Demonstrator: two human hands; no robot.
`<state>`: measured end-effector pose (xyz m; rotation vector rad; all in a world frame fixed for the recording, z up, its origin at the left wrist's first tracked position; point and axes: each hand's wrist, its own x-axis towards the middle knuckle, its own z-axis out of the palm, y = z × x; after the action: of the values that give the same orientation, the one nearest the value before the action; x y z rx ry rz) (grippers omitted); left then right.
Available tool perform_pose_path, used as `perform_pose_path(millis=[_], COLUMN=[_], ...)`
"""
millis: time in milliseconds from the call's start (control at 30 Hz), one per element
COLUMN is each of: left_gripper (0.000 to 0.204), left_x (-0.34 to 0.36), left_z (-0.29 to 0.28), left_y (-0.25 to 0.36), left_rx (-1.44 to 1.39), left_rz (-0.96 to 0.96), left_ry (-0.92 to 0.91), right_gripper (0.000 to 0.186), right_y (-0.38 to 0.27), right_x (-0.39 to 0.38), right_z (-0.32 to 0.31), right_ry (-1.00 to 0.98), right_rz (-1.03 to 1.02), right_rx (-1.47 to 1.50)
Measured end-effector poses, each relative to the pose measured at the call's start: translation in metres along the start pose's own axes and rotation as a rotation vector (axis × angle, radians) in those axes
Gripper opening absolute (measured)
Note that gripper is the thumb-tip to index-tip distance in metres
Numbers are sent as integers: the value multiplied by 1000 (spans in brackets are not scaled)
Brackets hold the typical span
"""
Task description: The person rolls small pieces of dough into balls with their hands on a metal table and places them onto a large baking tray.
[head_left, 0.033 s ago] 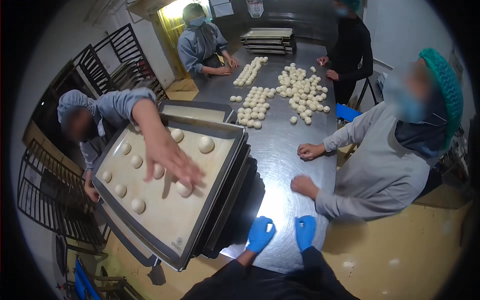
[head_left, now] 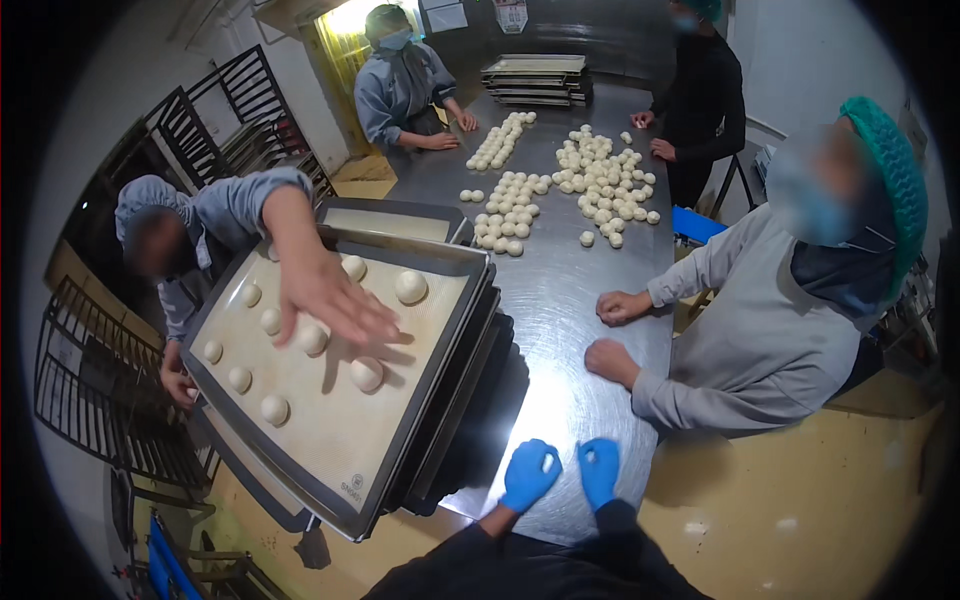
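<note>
Both my hands wear blue gloves and rest on the near end of the steel table [head_left: 560,350]. My left hand [head_left: 528,478] is curled around a white dough ball [head_left: 547,463], which shows between thumb and fingers. Close beside it on the right, my right hand [head_left: 600,476] is also cupped, with a bit of pale dough [head_left: 590,457] showing at its fingers. Most of each ball is hidden by the gloves.
At my left stands a stack of trays; dough balls sit on the top tray's mat [head_left: 330,450]. A co-worker's hand [head_left: 335,300] hovers over it. Many dough balls [head_left: 600,175] lie farther up the table. Another person's fists [head_left: 610,362] rest at the right edge. Trays [head_left: 535,80] stand at the back.
My hands have come closer together, the left shifting right and the right shifting left. The co-worker's hand over the tray has moved up and left, off a dough ball.
</note>
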<state>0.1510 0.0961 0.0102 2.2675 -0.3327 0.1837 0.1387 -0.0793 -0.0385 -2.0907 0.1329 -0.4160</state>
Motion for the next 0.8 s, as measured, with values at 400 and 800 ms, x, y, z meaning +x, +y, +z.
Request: perform_pose_path(millis=[400,800], left_gripper=[17,17], left_x=[-3,-19], left_z=[8,6], left_y=[1,-3], left_rx=[31,15], left_rz=[9,8], left_ry=[43,-26], right_gripper=[20,22], right_y=[-8,-6], right_x=[2,-17], right_z=[9,4], right_ry=[47,-69], right_rz=[-88,-128], right_rx=[-137,-76])
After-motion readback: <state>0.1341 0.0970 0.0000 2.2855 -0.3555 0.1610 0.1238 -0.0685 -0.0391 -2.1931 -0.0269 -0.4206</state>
